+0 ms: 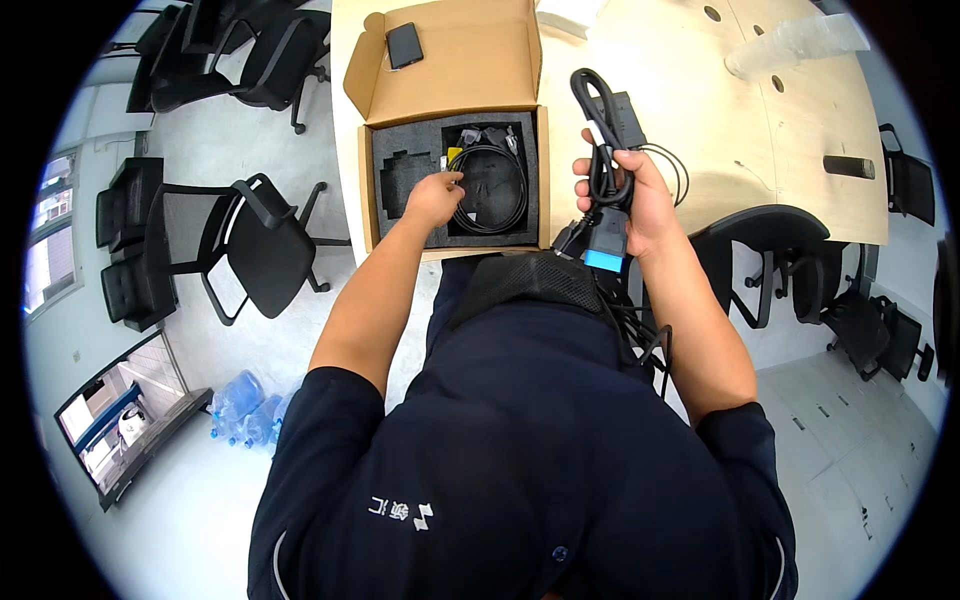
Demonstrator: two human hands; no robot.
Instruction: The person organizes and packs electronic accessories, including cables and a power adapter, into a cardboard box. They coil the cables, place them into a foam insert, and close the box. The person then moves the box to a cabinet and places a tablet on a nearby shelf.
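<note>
Pale wooden table [690, 80], looped cable [603, 182]

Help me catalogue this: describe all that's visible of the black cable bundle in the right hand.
The cable bundle is black and looks rubbery, folded into loops, with a pale tag near the top. A broad dark plug with a bright blue end sits lowest in the picture. The right hand grips the bundle mid-length, right of the open box. Its other end is unclear.
</note>
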